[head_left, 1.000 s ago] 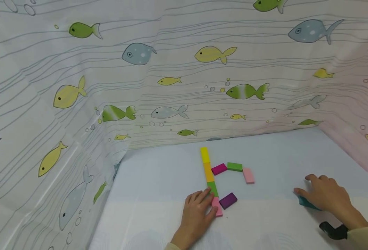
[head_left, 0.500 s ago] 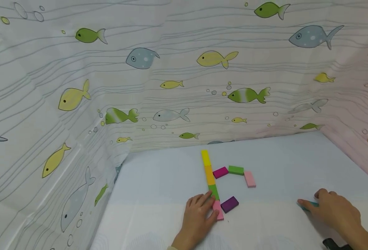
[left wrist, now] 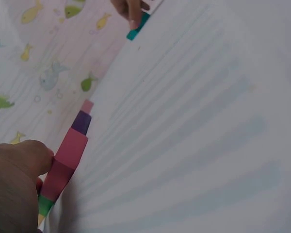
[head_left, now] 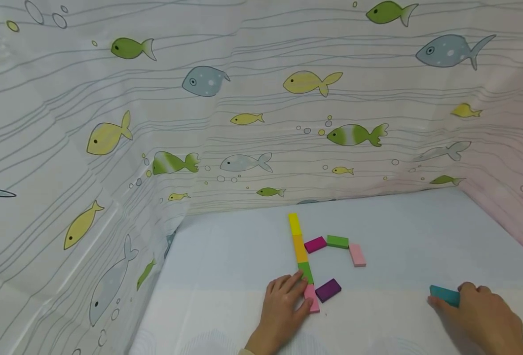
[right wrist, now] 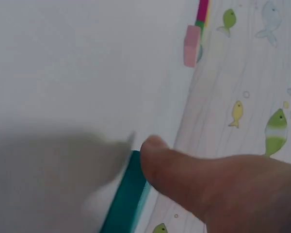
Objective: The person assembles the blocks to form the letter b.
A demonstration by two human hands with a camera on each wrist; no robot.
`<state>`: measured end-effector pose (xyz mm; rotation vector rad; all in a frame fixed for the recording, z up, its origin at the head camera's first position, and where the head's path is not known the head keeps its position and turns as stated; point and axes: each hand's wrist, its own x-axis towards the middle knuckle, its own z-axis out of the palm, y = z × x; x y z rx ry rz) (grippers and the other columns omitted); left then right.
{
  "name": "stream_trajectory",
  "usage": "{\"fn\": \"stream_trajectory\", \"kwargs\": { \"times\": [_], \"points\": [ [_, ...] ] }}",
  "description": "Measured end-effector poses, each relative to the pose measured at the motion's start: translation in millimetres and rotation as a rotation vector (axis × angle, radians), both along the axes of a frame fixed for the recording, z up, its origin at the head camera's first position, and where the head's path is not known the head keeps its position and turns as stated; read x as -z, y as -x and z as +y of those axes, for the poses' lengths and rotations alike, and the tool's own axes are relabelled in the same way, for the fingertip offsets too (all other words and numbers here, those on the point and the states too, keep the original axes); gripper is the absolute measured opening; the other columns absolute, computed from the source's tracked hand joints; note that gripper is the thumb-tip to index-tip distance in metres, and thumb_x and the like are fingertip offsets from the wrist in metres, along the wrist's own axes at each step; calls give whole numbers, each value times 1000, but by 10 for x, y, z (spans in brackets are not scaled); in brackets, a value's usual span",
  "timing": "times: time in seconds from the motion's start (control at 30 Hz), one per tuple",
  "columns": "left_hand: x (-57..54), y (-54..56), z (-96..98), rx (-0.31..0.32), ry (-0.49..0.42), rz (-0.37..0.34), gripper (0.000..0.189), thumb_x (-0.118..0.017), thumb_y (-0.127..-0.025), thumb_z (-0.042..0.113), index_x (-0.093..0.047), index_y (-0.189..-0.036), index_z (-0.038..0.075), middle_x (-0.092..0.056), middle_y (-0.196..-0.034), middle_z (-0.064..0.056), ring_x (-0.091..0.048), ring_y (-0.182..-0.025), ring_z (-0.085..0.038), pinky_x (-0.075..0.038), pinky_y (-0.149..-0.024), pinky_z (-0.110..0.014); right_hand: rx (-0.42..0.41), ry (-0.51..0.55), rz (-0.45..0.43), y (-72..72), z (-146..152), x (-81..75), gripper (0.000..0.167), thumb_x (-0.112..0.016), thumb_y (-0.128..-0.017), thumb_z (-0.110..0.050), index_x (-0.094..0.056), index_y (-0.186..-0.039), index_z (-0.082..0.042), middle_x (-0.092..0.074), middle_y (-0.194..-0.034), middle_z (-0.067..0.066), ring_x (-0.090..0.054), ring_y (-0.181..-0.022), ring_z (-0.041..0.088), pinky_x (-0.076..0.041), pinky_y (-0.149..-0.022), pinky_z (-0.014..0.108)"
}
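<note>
In the head view my left hand (head_left: 279,310) rests on the lower end of a column of blocks. Its fingers touch a green block (head_left: 305,270) and a pink block (head_left: 313,301). An orange block (head_left: 300,248) and a yellow block (head_left: 294,224) continue the column upward. Just right of the pink one lies a purple block (head_left: 328,290), tilted. At the right, my right hand (head_left: 490,313) grips a teal block (head_left: 443,295) between thumb and fingers, partly hiding it. The right wrist view shows the thumb against the teal block (right wrist: 126,196).
A magenta block (head_left: 316,244), a second green block (head_left: 337,241) and a light pink block (head_left: 357,255) form an arc right of the column. The white table (head_left: 394,222) is bordered by a fish-print sheet (head_left: 243,138).
My right hand has shifted slightly right and nearer, and more of the teal block shows in its grip. The left hand stays on the column. The head view has shifted slightly.
</note>
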<state>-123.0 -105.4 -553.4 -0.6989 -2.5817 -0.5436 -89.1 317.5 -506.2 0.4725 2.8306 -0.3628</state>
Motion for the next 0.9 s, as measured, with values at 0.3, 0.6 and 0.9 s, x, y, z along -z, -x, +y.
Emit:
{"fn": "stream_trajectory", "kwargs": {
  "times": [0.3,0.6,0.9],
  "points": [
    [-17,-2,3,-3,6,-3,41,-73,-98,41,-75,-134,22,-65,-149,3,-64,-126,-21,-51,-104,-49,34,-38,46,21,-192,-26,96,-73,-89,-67,-55,-122,21,-60,-92,32,-63,-84,41,-56,-67,54],
    [-28,-11,8,-4,7,-51,42,-71,-99,42,-74,-136,23,-64,-151,4,-63,-127,-21,-51,-105,-49,-86,48,156,140,-273,-36,95,-58,-96,-71,-55,-130,17,-59,-106,41,-64,-88,48,-53,-60,53],
    [-30,-14,-5,-2,12,-25,41,-71,-99,42,-74,-135,23,-64,-150,3,-63,-126,-21,-51,-104,-48,-148,132,299,236,-541,12,90,-77,-90,-54,-52,-132,21,-57,-115,48,-63,-96,57,-57,-71,61]
  ]
}}
